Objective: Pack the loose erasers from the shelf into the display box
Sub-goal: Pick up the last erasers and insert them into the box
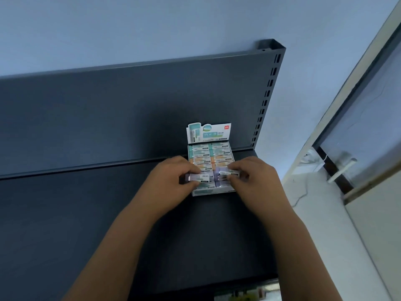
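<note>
Far back on shelf (86, 213): box (213, 191), nearly full, card raised behind to show rows. Over near left column, pinched flat in left hand (171, 179): eraser (198, 178), lined up with those below. Likewise in right hand (253, 177), over right column: second eraser (229, 173). Probably for last gaps.
</note>
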`<control>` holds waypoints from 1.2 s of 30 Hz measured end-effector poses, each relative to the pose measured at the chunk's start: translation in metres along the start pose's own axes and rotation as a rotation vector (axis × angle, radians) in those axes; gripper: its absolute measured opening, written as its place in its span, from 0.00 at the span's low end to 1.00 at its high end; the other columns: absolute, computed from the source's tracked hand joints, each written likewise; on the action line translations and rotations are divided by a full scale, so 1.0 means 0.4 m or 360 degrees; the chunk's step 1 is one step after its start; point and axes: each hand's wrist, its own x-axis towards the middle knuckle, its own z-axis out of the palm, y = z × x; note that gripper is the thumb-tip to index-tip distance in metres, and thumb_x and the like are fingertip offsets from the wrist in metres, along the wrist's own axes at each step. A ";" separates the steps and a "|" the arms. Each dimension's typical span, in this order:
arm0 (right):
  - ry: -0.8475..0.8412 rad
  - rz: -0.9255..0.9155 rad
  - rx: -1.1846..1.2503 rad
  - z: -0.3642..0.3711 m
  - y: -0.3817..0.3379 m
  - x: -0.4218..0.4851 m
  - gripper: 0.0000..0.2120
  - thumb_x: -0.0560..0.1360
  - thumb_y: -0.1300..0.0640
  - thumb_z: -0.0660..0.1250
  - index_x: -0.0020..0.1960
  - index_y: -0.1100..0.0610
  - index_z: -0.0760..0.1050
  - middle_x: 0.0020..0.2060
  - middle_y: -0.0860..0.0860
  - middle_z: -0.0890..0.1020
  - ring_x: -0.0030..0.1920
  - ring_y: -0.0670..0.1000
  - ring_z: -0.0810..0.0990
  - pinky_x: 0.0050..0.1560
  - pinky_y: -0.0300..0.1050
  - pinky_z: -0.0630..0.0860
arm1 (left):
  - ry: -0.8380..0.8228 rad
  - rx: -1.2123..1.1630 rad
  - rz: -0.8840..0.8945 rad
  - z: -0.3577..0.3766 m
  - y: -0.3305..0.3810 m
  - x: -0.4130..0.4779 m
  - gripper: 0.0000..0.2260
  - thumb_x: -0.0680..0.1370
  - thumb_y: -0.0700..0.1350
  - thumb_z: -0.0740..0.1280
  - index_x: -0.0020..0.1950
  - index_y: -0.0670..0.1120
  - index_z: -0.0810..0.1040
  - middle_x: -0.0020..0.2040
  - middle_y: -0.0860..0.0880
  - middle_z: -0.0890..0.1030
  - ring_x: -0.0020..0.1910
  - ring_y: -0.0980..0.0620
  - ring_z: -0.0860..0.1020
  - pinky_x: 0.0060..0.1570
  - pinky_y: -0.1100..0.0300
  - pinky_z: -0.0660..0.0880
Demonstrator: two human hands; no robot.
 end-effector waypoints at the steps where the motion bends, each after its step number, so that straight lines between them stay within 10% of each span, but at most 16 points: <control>1: -0.0015 -0.0013 -0.0002 -0.003 0.009 0.000 0.12 0.72 0.59 0.74 0.55 0.53 0.84 0.48 0.45 0.80 0.44 0.43 0.76 0.48 0.27 0.68 | -0.0004 0.0018 -0.0001 0.008 0.006 0.002 0.12 0.72 0.42 0.77 0.55 0.51 0.85 0.50 0.59 0.80 0.50 0.60 0.79 0.53 0.58 0.77; 18: -0.0130 -0.0147 0.0056 -0.021 0.054 0.030 0.13 0.69 0.59 0.76 0.53 0.52 0.85 0.45 0.41 0.78 0.43 0.41 0.76 0.47 0.30 0.70 | 0.0055 0.0275 0.0063 0.046 -0.002 -0.039 0.12 0.78 0.49 0.71 0.61 0.53 0.83 0.55 0.60 0.77 0.55 0.55 0.72 0.57 0.70 0.66; 36: -0.0095 -0.0240 0.0024 -0.021 0.062 -0.009 0.13 0.72 0.58 0.74 0.57 0.54 0.83 0.51 0.45 0.81 0.50 0.46 0.78 0.54 0.40 0.77 | 0.0235 0.0389 0.0223 0.061 0.021 -0.065 0.05 0.77 0.43 0.72 0.51 0.47 0.86 0.50 0.55 0.82 0.54 0.52 0.76 0.53 0.54 0.76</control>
